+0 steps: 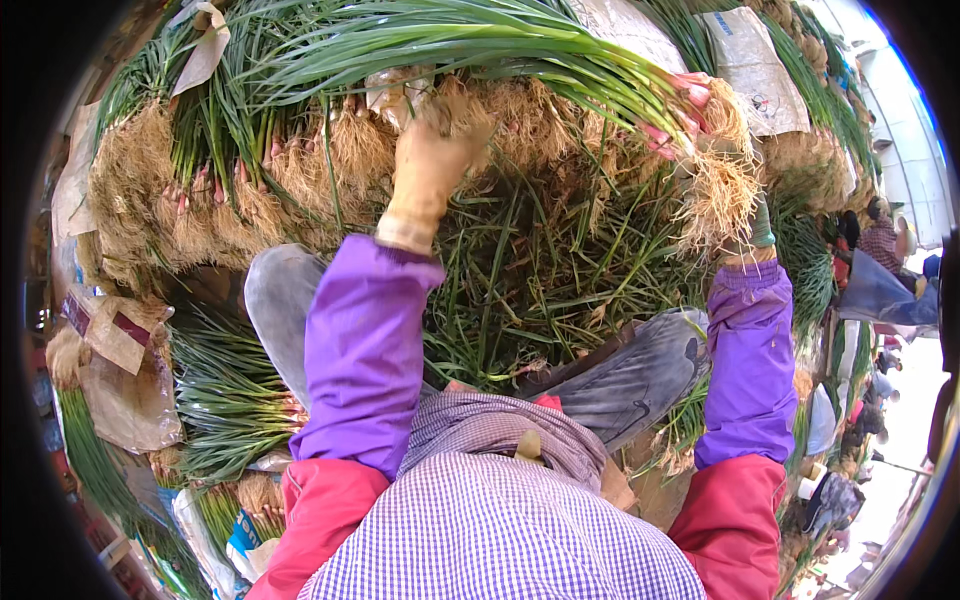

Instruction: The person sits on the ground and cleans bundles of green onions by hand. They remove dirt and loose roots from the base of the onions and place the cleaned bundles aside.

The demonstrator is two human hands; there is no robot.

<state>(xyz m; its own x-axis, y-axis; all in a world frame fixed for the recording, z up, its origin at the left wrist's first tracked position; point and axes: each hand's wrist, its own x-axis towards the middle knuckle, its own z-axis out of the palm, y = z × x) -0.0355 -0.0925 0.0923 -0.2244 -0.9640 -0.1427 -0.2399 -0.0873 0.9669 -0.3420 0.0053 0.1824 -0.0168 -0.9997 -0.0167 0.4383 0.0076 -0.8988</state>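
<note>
My right hand (pixel 762 225), in a greenish glove and mostly hidden behind roots, grips a bunch of green garlic (pixel 652 105) near its pink bulbs. Pale stringy roots (pixel 720 195) hang down from the bunch, and its long leaves stretch leftward across the top of the view. Left of the bulbs, below those leaves, is my left hand (pixel 439 154) in a tan, soiled glove. Motion blurs its fingers, so their closure and any contents cannot be made out. Behind it lies a row of rooted garlic plants (pixel 360 142).
Loose leaves and trimmings (pixel 540 262) cover the ground between my bent knees. A stack of green garlic (pixel 232 390) and a torn brown sack (pixel 127 375) lie to my left. A whitish sack (pixel 757 67) rests over plants at the upper right. People (pixel 885 240) are at the far right.
</note>
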